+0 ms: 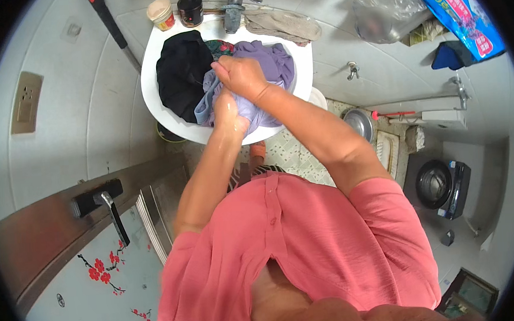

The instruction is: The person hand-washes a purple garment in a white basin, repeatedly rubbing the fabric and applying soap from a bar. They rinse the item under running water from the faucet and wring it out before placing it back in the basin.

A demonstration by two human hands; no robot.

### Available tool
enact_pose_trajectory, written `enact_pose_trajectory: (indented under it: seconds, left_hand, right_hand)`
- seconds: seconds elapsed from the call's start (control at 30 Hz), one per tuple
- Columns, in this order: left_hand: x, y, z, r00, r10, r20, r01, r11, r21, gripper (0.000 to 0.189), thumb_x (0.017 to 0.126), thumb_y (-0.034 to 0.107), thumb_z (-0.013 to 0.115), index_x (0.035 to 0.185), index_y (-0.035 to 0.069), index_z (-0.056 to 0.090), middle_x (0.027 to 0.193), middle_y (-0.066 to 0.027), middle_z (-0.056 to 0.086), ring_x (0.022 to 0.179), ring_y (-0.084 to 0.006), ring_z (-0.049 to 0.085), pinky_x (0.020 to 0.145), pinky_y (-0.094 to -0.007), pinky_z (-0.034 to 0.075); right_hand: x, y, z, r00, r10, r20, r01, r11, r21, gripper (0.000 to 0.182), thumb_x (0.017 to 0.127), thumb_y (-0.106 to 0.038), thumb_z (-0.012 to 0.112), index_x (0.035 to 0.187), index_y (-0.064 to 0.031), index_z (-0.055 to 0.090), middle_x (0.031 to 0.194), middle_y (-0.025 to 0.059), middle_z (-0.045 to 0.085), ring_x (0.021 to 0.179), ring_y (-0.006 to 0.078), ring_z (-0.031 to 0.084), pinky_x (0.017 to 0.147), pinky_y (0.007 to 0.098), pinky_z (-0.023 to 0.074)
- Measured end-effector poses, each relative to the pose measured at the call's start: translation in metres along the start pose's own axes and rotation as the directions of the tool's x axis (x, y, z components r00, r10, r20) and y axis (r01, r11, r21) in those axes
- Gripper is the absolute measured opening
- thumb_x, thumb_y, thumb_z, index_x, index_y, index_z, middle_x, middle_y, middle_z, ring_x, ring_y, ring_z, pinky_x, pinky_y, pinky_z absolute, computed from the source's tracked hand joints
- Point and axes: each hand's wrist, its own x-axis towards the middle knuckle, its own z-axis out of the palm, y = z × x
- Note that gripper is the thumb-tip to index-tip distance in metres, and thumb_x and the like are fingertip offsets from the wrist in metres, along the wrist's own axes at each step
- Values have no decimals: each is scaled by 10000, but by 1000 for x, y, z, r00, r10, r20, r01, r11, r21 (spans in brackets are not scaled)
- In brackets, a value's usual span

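Both my hands work close together over a white washbasin heaped with clothes. My right hand is clenched on a light purple garment. Just below it, my left hand grips the same cloth; its wrist and forearm look wet. A darker purple garment lies bunched at the basin's right side. Black cloth fills the left side. Between these two, a bit of green and red patterned fabric shows at the back. The fingertips of my left hand are partly hidden by the cloth.
Behind the basin stand a faucet, a dark bottle and stacked cups. A grey-brown cloth lies on the back ledge. A metal basin sits on the floor at right. A door handle juts out at left.
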Motion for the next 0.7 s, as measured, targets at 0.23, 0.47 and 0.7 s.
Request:
enact_pose_trajectory:
  seconds: [0.23, 0.47, 0.7]
  left_hand:
    - [-17, 5, -3, 994, -107, 18, 108, 993, -57, 313, 902, 250, 449, 1145, 56, 496, 1078, -43, 547, 923, -129, 539, 782, -305, 438]
    - [50, 1, -85, 945, 65, 321, -54, 998, -42, 214, 876, 273, 507, 991, 92, 508, 1003, -35, 544, 887, -151, 538, 730, -331, 450]
    - [-8, 35, -12, 997, 11, 71, -4, 995, -101, 248, 850, 296, 587, 857, 58, 516, 859, -94, 569, 819, -238, 590, 765, -404, 492]
  right_hand:
    - [-13, -13, 5, 978, -171, 116, 167, 985, 45, 208, 792, -283, 529, 659, -123, 537, 574, 89, 534, 519, 289, 565, 460, 407, 451]
    - [-50, -60, 4, 969, -178, 171, 163, 982, 98, 176, 812, -219, 542, 726, -66, 552, 610, 156, 527, 558, 331, 551, 516, 405, 434]
    - [-6, 78, -23, 894, 399, 202, -447, 791, 418, 321, 883, -287, 524, 697, -27, 553, 590, 70, 489, 568, 146, 477, 558, 285, 407]
